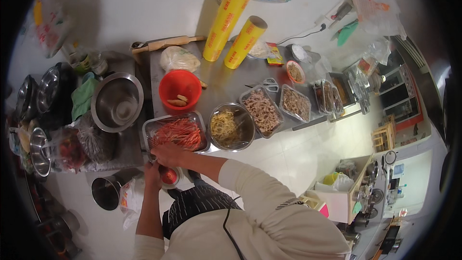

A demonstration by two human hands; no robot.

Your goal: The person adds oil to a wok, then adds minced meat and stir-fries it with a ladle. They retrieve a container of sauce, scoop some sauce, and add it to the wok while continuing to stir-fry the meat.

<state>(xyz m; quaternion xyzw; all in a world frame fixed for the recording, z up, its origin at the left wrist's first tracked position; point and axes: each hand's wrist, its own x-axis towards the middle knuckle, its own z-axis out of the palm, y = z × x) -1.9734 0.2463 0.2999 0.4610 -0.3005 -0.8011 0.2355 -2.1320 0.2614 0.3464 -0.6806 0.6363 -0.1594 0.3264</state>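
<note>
A clear plastic tray of shredded orange-red vegetable, likely carrot, lies at the table's front edge. At its near left corner is my right hand, its fingers bent down at the rim. My left hand is just below that corner, close to my right hand. What the fingers of either hand hold is hidden. Right of the tray stands a round metal bowl of yellowish shreds, with a shiny clear film over it. Behind the tray, a red plastic bowl holds a few pale pieces.
Trays of shredded meat, scissors and yellow film rolls occupy the steel table. A wooden rolling pin lies along the back. At left are a large steel basin and filled plastic bags; a metal bin stands below.
</note>
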